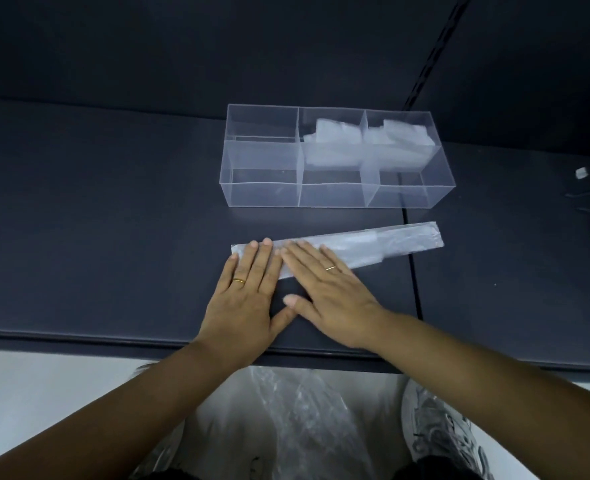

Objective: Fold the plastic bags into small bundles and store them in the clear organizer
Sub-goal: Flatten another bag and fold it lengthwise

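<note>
A clear plastic bag (390, 242), folded into a long narrow strip, lies on the dark table in front of the clear organizer (262, 194). My left hand (245, 296) lies flat on the strip's left end, fingers spread. My right hand (328, 292) presses flat beside it, covering the strip's left-middle part. The strip's right half is uncovered. The organizer has three compartments in a row. The middle one holds a folded bag bundle (333, 143), the right one another bundle (399, 140), and the left one is empty.
More loose clear plastic bags (297, 417) rest below the table's front edge, over my lap. A small white object (581, 173) lies at the far right of the table. A seam (412, 271) runs front to back through the table.
</note>
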